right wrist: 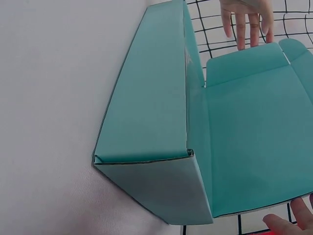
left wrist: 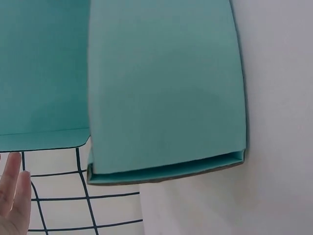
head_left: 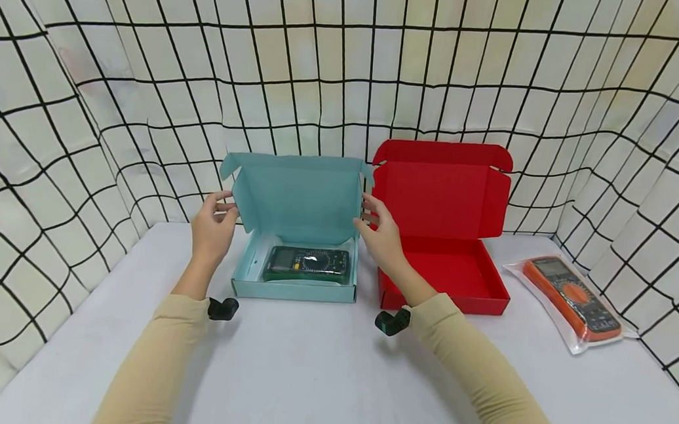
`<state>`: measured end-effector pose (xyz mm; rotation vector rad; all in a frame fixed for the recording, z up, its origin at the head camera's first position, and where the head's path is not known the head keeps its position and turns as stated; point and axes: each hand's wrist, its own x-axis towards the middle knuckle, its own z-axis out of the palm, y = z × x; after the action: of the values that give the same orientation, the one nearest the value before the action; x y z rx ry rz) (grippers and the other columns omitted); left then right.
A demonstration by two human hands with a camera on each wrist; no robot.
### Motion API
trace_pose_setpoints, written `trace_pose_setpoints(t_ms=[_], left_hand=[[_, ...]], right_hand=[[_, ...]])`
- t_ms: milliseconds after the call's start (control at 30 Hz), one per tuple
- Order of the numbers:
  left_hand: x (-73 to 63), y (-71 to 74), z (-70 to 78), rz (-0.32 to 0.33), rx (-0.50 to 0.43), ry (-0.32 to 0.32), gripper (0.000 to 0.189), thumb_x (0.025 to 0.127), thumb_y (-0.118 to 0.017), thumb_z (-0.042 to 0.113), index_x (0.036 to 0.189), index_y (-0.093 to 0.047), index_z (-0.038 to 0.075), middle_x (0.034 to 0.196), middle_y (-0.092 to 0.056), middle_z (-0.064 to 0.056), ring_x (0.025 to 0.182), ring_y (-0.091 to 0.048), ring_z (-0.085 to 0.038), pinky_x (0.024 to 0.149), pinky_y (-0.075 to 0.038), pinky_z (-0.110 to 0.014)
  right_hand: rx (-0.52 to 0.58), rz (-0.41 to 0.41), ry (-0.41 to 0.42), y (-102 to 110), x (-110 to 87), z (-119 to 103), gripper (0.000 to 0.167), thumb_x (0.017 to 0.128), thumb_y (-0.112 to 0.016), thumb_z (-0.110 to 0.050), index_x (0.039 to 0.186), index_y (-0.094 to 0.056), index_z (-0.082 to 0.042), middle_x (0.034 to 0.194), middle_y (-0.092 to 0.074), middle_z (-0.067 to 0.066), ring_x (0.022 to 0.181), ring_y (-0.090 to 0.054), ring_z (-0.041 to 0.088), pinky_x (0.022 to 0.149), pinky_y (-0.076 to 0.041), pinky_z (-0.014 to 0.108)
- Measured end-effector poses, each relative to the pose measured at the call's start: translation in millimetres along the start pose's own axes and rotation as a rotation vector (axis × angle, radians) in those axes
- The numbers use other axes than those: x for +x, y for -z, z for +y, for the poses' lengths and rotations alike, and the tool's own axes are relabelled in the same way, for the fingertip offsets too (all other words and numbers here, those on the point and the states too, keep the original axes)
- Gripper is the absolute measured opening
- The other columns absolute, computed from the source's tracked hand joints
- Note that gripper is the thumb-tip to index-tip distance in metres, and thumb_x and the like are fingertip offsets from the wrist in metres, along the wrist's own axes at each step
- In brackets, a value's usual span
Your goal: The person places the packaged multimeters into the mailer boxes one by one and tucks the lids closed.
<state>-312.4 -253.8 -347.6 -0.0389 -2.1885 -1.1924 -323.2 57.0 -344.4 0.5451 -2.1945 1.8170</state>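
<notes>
A teal cardboard box (head_left: 294, 292) stands with its lid (head_left: 299, 199) raised. Inside lies a dark multimeter (head_left: 315, 263) in clear plastic wrap. My left hand (head_left: 213, 231) is beside the lid's left side flap, fingers extended; from the right wrist view the left hand (right wrist: 247, 17) shows straight fingers right at the flap's edge. On the other side, my right hand (head_left: 383, 238) has its fingertips at the lid's right edge, thumb toward the front. The right hand (right wrist: 298, 223) also shows at the lid's edge in the right wrist view, its fingers not curled round it.
An open red box (head_left: 444, 303) stands right of the teal one, its lid (head_left: 435, 199) up and its inside bare. Farther right lies an orange multimeter (head_left: 572, 297) in a clear bag. A white cloth with a black grid (head_left: 348, 81) walls the table (head_left: 316, 374).
</notes>
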Motion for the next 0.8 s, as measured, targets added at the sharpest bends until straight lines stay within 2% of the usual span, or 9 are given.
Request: trace_pose_setpoints(t_ms=[167, 367, 500, 600, 733, 800], left_hand=[[-1.7, -1.6, -3.1, 0.008, -0.017, 0.002, 0.038, 0.103, -0.049, 0.010, 0.139, -0.054, -0.004, 0.117, -0.066, -0.028, 0.108, -0.066, -0.046, 0.080, -0.051, -0.047], [-3.3, -2.5, -5.6, 0.036, -0.008, -0.018, 0.036, 0.103, -0.047, 0.007, 0.134, -0.057, -0.006, 0.109, -0.067, -0.027, 0.102, -0.069, -0.045, 0.071, -0.046, -0.025], [-5.1, -1.1, -6.3, 0.015, -0.028, -0.010, 0.036, 0.104, -0.047, 0.008, 0.136, -0.056, -0.005, 0.110, -0.066, -0.026, 0.105, -0.068, -0.044, 0.072, -0.044, -0.022], [-6.7, 1.4, -8.1, -0.012, -0.066, 0.021, 0.036, 0.105, -0.047, 0.009, 0.138, -0.055, -0.004, 0.111, -0.064, -0.023, 0.102, -0.069, -0.031, 0.076, -0.045, -0.019], [-7.7, 5.1, -11.2, -0.064, -0.131, 0.050, 0.037, 0.106, -0.046, 0.011, 0.139, -0.054, -0.003, 0.114, -0.063, -0.022, 0.093, -0.063, -0.003, 0.078, -0.048, -0.015], [-7.9, 6.3, -11.8, -0.086, -0.149, 0.049, 0.037, 0.107, -0.046, 0.013, 0.139, -0.054, -0.003, 0.115, -0.064, -0.022, 0.092, -0.062, 0.003, 0.079, -0.049, -0.016]], right_hand=[[-0.009, -0.008, 0.012, 0, -1.3, 5, 0.057, 0.100, -0.056, -0.003, 0.155, -0.040, -0.007, 0.148, -0.047, 0.019, 0.132, -0.051, 0.035, 0.103, -0.050, 0.049], [-0.001, -0.025, 0.033, 1, -3.7, 9, 0.058, 0.099, -0.053, 0.000, 0.155, -0.039, -0.005, 0.145, -0.048, 0.024, 0.132, -0.052, 0.039, 0.107, -0.046, 0.051], [0.026, -0.028, 0.047, 1, -5.3, 10, 0.059, 0.098, -0.054, 0.001, 0.155, -0.041, -0.005, 0.145, -0.048, 0.025, 0.133, -0.051, 0.041, 0.107, -0.045, 0.053], [0.032, -0.039, 0.053, 0, -7.1, 12, 0.062, 0.095, -0.057, 0.001, 0.155, -0.040, -0.006, 0.146, -0.048, 0.023, 0.135, -0.051, 0.040, 0.107, -0.045, 0.052], [0.039, -0.056, 0.062, 0, -9.9, 15, 0.065, 0.094, -0.054, 0.003, 0.156, -0.039, -0.006, 0.147, -0.047, 0.021, 0.136, -0.050, 0.039, 0.107, -0.045, 0.052], [0.050, -0.063, 0.065, 1, -10.8, 17, 0.063, 0.095, -0.051, 0.005, 0.156, -0.039, -0.006, 0.148, -0.046, 0.021, 0.136, -0.049, 0.040, 0.107, -0.046, 0.052]])
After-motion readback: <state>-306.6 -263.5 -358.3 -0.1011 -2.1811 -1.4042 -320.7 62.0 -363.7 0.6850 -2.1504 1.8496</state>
